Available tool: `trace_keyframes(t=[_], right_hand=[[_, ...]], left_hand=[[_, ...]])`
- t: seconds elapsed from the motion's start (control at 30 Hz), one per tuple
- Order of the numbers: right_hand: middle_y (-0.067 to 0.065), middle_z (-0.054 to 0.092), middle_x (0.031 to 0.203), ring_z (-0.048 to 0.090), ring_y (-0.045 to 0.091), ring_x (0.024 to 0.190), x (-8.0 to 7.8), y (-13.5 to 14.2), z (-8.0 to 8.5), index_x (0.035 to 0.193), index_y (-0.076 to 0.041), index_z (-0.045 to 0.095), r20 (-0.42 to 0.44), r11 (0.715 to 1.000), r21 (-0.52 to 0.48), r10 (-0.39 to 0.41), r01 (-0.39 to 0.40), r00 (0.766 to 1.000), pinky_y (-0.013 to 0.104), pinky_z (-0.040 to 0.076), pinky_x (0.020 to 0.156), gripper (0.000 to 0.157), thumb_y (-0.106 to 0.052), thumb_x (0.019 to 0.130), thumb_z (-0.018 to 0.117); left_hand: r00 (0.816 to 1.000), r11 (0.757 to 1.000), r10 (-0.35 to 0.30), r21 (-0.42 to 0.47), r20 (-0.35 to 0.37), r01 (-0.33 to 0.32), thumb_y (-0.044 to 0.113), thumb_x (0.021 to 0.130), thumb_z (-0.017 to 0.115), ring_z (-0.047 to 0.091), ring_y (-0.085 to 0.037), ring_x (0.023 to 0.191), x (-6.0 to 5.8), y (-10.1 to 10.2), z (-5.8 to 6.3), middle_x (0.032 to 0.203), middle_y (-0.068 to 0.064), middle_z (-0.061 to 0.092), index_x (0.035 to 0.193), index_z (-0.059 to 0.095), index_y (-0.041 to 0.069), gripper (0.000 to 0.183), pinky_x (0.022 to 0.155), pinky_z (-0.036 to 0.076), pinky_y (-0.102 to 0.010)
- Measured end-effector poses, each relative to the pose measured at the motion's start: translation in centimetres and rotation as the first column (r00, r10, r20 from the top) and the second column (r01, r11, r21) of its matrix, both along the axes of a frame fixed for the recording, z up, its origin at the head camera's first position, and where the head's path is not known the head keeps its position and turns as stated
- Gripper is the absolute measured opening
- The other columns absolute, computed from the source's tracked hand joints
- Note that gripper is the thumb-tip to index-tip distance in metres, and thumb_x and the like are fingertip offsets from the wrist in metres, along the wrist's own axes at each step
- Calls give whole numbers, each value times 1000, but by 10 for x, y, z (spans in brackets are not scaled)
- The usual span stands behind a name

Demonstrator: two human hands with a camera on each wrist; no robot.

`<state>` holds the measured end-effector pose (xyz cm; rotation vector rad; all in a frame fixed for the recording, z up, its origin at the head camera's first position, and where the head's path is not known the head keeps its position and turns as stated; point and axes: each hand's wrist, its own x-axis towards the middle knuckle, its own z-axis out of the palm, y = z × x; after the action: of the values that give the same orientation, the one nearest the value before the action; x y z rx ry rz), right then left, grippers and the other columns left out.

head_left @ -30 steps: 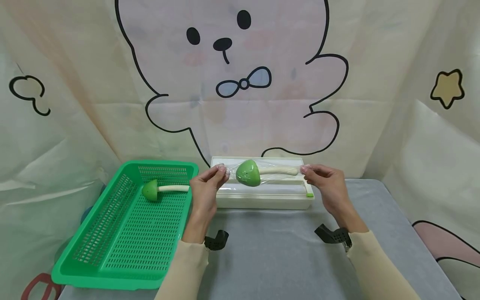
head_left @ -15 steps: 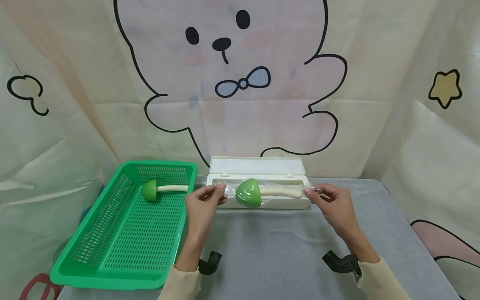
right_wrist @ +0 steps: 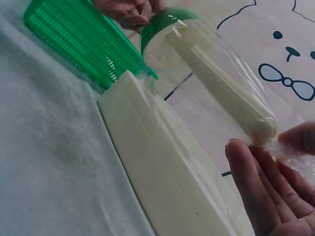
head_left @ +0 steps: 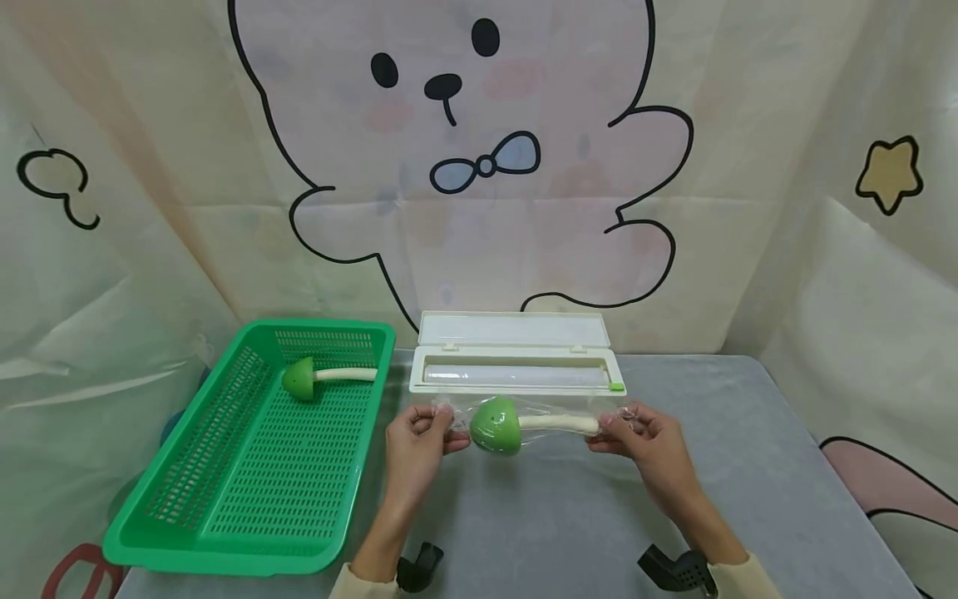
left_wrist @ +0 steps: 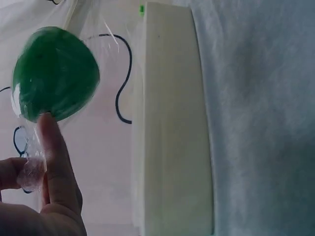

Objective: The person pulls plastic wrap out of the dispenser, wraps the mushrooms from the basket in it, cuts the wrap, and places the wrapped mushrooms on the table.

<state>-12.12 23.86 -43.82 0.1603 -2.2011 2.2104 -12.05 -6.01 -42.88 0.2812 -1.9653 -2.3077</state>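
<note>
A toy mushroom [head_left: 496,425] with a green cap and a long pale stem hangs level in front of me, wrapped in clear cling film [left_wrist: 33,169]. My left hand [head_left: 416,449] pinches the bunched film beside the cap, and one fingertip touches the cap's underside in the left wrist view. At the stem end, my right hand [head_left: 649,453] pinches the other gathered end of the film. The right wrist view shows the stem [right_wrist: 221,88] through the stretched film. Just behind the mushroom stands a white cling film dispenser [head_left: 516,387], its lid raised.
To the left sits a green perforated basket [head_left: 120,545], holding a second green-capped toy mushroom [head_left: 299,380]. A grey cloth covers the table [head_left: 539,532]. Behind it hangs a printed curtain [head_left: 479,241].
Both hands have come down and nearer with the wrapped mushroom, from over the dispenser to in front of it. The film at both ends looks more tightly bunched.
</note>
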Motion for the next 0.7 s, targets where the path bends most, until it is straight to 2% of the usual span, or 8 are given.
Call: trace_keyframes(t=[0.13, 0.27, 0.33, 0.43, 0.5, 0.6, 0.7], right_hand=[[15, 75, 83, 75, 25, 74, 1, -2, -8, 109, 14, 53, 87, 997, -79, 8, -1, 996, 40, 61, 71, 22, -5, 101, 62], [15, 74, 77, 73, 22, 67, 3, -5, -16, 121, 8, 42, 136, 997, -67, -28, 37, 990, 38, 61, 65, 32, -5, 101, 62], [17, 72, 77, 72, 20, 66, 5, -6, -19, 128, 9, 39, 133, 999, -32, -38, 42, 990, 35, 61, 63, 39, -7, 101, 63], [23, 71, 82, 71, 19, 67, 7, -6, -21, 131, 13, 47, 101, 1000, 14, -14, 12, 995, 34, 61, 63, 40, -11, 103, 62], [24, 70, 86, 71, 19, 72, 8, -5, -22, 129, 16, 53, 84, 999, 40, 18, -21, 996, 34, 61, 66, 39, -12, 103, 61], [20, 69, 95, 72, 18, 81, 10, -2, -20, 131, 16, 55, 70, 993, 94, 71, -77, 995, 36, 61, 72, 41, -10, 101, 65], [16, 69, 99, 72, 19, 84, 11, 3, -19, 132, 12, 57, 20, 978, 174, 111, -113, 994, 35, 60, 73, 44, -3, 94, 71]], left_hand=[[998, 999, 6, 38, 63, -8, 5, 100, 62, 74, -20, 67, 4, 0, -8, 83, -22, 73, 113, 54, -11, 22, 68, 61, -32], [997, 998, 1, 69, 81, -6, 2, 101, 59, 73, -20, 67, 8, 1, -16, 84, -21, 72, 131, 40, -5, 37, 68, 61, -32], [998, 997, -20, 71, 64, 15, -1, 101, 57, 73, -21, 69, 9, 0, -20, 85, -21, 71, 132, 41, -7, 35, 68, 61, -33], [997, 997, -73, 39, 24, 72, 0, 102, 56, 72, -22, 74, 9, -2, -23, 87, -22, 70, 124, 57, -10, 24, 71, 61, -33], [993, 993, -120, -5, -8, 120, 3, 100, 62, 72, -22, 80, 10, -5, -24, 93, -22, 70, 120, 64, -10, 24, 75, 61, -32], [976, 971, -213, -124, -53, 205, 6, 91, 76, 71, -22, 85, 12, -10, -24, 101, -21, 69, 127, 62, -8, 42, 78, 60, -31], [953, 915, -279, -335, -121, 226, 5, 82, 85, 68, -16, 82, 13, -14, -24, 104, -16, 69, 128, 63, -6, 52, 73, 59, -29]])
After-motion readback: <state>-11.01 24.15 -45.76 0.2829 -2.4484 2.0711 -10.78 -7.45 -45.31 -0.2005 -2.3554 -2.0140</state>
